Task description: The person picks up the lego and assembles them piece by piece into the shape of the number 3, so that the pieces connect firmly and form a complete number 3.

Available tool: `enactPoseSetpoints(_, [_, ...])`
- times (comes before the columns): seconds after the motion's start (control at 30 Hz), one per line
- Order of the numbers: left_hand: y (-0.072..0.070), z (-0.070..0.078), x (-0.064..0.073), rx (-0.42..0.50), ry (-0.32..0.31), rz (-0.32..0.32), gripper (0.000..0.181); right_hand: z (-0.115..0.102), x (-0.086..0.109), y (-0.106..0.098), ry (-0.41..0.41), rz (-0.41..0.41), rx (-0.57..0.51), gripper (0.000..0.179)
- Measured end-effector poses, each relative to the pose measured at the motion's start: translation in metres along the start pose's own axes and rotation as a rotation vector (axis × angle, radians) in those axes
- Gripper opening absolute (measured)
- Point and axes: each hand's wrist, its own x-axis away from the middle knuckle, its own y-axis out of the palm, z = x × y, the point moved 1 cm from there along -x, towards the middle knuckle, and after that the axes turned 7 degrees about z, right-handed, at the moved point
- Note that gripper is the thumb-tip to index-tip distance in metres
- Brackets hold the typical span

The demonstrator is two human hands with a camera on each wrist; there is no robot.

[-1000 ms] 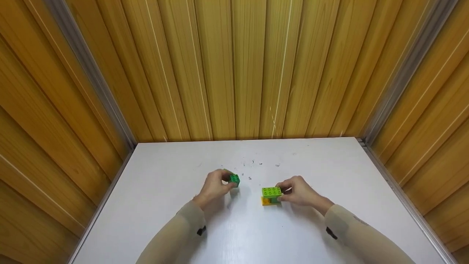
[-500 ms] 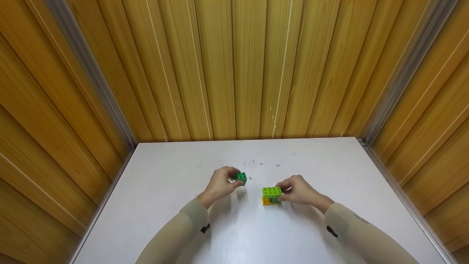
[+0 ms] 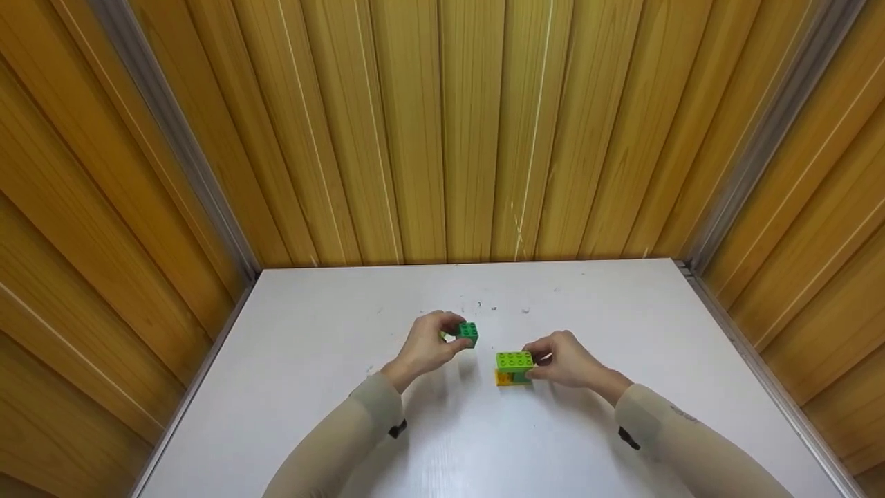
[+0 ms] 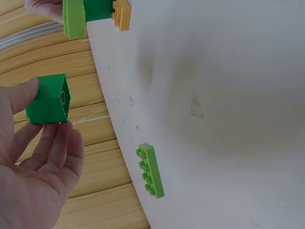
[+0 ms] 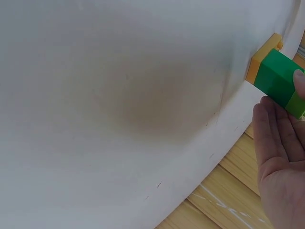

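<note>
My left hand [image 3: 426,347] pinches a dark green toy building brick [image 3: 469,333] between thumb and fingers, held up over the table. In the left wrist view the hollow underside of this green brick [image 4: 51,99] shows at its right end. To the right, a small stack stands on the table: an orange plate [image 5: 262,59] at the bottom, a dark green brick [image 5: 276,77] on its one end, and a lime brick [image 3: 514,361] across the top. My right hand [image 3: 565,361] grips the stack by its right side, thumb toward the front.
A loose lime plate with studs [image 4: 151,171] lies on the white table [image 3: 477,443], mostly hidden behind my left hand in the head view. Wood-look panel walls [image 3: 456,138] rise at the back and both sides. Small dark marks dot the tabletop.
My left hand has moved right and slightly away from me with the green brick, coming nearer the stack. The right hand and the stack have stayed in place.
</note>
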Motion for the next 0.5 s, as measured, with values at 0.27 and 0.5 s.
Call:
enactPoseSetpoints(0.27, [0.009, 0.011, -0.004, 0.019, 0.065, 0.009, 0.034, 0.001, 0.001, 0.000, 0.016, 0.003, 0.008, 0.040])
enactPoseSetpoints(0.5, [0.017, 0.018, -0.004, 0.039, 0.081, -0.001, 0.034, 0.000, 0.001, 0.002, -0.048, 0.011, -0.005, 0.038])
